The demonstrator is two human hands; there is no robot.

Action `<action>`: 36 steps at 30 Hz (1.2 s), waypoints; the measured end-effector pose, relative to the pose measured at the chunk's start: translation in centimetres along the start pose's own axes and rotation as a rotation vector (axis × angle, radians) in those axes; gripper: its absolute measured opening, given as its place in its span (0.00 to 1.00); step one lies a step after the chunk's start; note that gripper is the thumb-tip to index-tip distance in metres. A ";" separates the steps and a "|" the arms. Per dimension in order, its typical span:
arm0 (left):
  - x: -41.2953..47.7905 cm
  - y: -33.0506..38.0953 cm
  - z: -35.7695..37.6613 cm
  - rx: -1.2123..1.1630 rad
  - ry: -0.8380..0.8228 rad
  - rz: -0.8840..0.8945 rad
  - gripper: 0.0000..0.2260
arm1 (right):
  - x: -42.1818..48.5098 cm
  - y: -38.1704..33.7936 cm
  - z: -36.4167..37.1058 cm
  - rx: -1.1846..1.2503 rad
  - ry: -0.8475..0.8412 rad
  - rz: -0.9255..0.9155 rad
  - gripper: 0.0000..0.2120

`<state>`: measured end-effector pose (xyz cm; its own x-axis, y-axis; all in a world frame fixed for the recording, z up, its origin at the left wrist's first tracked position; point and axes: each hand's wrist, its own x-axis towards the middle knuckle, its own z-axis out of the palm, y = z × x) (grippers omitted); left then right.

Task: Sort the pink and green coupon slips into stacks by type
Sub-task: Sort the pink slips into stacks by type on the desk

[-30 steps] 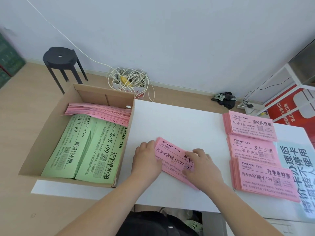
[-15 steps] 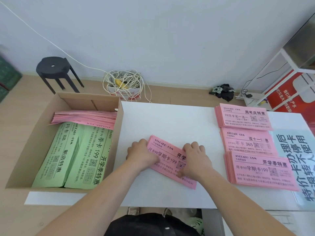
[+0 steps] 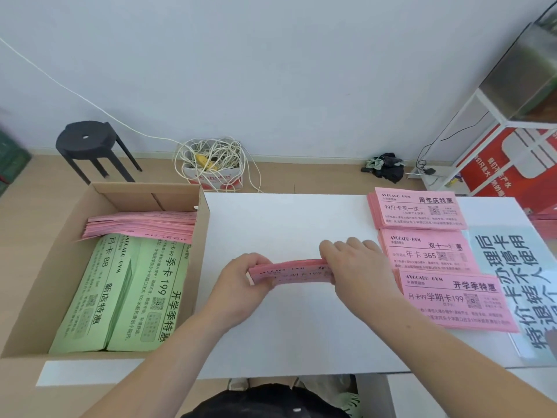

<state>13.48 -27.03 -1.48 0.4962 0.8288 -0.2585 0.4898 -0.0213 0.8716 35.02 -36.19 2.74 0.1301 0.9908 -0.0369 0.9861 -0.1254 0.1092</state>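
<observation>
Three pink stacks are laid along the right of the white table, with a cardboard box of green slips at its left and a black stool beyond. The pink bundle, flat before, is raised on edge at mid-table, gripped at its ends by the left hand and right hand.

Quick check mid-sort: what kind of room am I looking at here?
Probably a gym's back office or storeroom: pink slips printed Avocado Gym stacked on a white table, a cardboard box holding more, and tangled cable on the floor.
</observation>
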 end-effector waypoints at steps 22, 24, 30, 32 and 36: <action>-0.6 -0.3 1.7 0.136 0.133 0.009 0.02 | -1.8 -1.2 3.0 1.592 0.131 0.833 0.20; -0.8 -0.3 1.6 -0.003 0.140 -0.014 0.03 | -1.4 -1.5 3.1 1.569 0.164 0.856 0.19; -1.1 0.1 1.2 -0.236 0.225 -0.103 0.10 | -1.1 -1.4 3.4 1.514 0.195 0.849 0.13; -0.9 0.2 1.2 -0.314 0.238 -0.128 0.09 | -1.0 -1.4 3.2 1.558 0.188 0.859 0.12; -0.4 0.7 1.3 -0.338 0.236 -0.165 0.10 | -1.0 -1.2 2.9 1.545 0.183 0.814 0.10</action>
<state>14.55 -28.06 -1.27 0.2348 0.9115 -0.3376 0.2676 0.2732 0.9240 34.02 -37.14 -0.26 0.6909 0.6361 -0.3436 -0.1186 -0.3691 -0.9218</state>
